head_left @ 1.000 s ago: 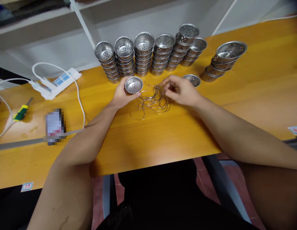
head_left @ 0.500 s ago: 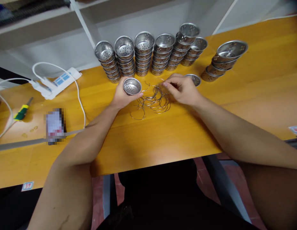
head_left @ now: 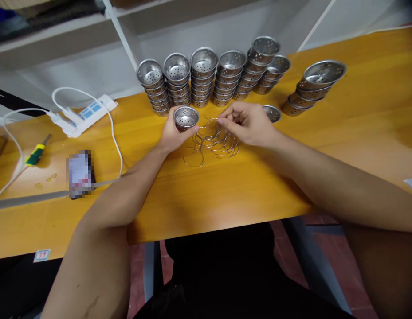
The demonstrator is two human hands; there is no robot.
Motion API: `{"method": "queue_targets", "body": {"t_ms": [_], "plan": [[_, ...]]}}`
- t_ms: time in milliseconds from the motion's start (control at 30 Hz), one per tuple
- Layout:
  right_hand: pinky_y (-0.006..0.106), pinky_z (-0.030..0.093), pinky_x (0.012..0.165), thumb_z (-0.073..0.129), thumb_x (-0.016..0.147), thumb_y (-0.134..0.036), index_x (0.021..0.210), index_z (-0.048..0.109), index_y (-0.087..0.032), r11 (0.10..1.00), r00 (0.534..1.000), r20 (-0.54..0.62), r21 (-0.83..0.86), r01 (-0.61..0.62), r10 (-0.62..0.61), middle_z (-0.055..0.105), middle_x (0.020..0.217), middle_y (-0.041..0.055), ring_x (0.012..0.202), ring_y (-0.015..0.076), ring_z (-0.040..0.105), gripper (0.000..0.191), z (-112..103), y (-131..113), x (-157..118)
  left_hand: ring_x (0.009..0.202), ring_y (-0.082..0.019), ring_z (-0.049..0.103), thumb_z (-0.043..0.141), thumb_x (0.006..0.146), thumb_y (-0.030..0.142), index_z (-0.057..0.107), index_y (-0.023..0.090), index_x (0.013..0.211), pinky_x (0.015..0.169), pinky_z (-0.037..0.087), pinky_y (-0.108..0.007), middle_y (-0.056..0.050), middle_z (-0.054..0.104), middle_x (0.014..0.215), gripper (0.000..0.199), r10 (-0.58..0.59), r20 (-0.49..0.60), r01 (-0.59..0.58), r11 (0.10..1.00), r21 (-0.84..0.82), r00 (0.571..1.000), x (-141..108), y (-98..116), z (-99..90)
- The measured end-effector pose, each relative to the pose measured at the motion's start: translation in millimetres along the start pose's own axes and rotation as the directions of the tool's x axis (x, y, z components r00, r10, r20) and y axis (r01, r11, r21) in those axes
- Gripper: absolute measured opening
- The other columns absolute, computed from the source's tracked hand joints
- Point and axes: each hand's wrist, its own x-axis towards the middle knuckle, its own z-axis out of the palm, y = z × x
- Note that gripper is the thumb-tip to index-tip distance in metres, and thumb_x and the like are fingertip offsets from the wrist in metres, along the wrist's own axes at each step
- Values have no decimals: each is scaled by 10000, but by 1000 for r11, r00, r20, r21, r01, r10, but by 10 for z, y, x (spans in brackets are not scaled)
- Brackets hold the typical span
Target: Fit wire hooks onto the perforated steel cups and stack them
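Note:
My left hand (head_left: 172,135) is wrapped round a small perforated metal cup (head_left: 186,117), its mouth facing up. My right hand (head_left: 250,123) pinches a thin curved wire (head_left: 212,118) between thumb and forefinger, just right of the cup. Below and between both hands lies a tangle of curved metal wires (head_left: 210,144) on the table. Another perforated cup (head_left: 272,113) is partly hidden behind my right hand.
Several stacks of perforated cups (head_left: 204,73) line the back of the yellow table (head_left: 219,190). A leaning stack (head_left: 305,91) stands to the right. At left are a white power strip (head_left: 92,116) with cables, a green-yellow screwdriver (head_left: 36,155) and a blurred-out phone (head_left: 81,173).
My right hand has moved left towards the cup with the wire in its pinch. My left hand still holds the cup. The whole view has shifted slightly.

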Motion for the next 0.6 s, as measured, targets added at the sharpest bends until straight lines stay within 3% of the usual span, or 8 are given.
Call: {"method": "queue_targets", "body": {"t_ms": [100,233,367,467,600], "plan": [[495,664,746,797,1181,-913,1154,802,-305,998,1000,30,-69,9,-7,640,796,36,719,251,613,609,42,-113,182,1428,-350,854,964,879,1117,557,333,1665,1333,707,-607,-125,768,1557,1182,23,19,-23,1000,-5,1000,-3,-33,-7],[543,735,867,818,1183,-856,1189,851,-315,989,999,54,-146,-2,10,690,837,69,881,317,719,542,154,-166,558,1420,-338,852,943,920,1103,541,341,1688,1317,707,-585,-123,760,1574,1155,56,38,-57,998,10,998,-8,-31,-27],[545,758,919,878,1175,-724,1097,846,-294,984,997,76,-178,2,12,772,917,90,944,319,754,438,316,-122,851,1469,-349,841,923,949,1096,531,346,1729,1349,687,-585,-119,753,1583,1151,66,53,-69,997,43,996,-19,19,-28],[554,754,949,911,1172,-596,1045,820,-276,980,998,61,-196,-18,31,792,950,94,936,303,749,357,414,-62,921,1535,-366,824,923,981,1065,522,358,1765,1391,667,-602,-115,749,1601,1129,80,66,-84,994,64,995,-22,40,-19],[561,747,945,919,1185,-568,1049,811,-282,978,998,25,-204,-44,50,753,898,86,947,312,752,334,480,4,908,1565,-374,817,956,994,1017,501,370,1812,1420,660,-612,-118,743,1630,1138,74,88,-81,994,71,993,-20,1,-17]]}}
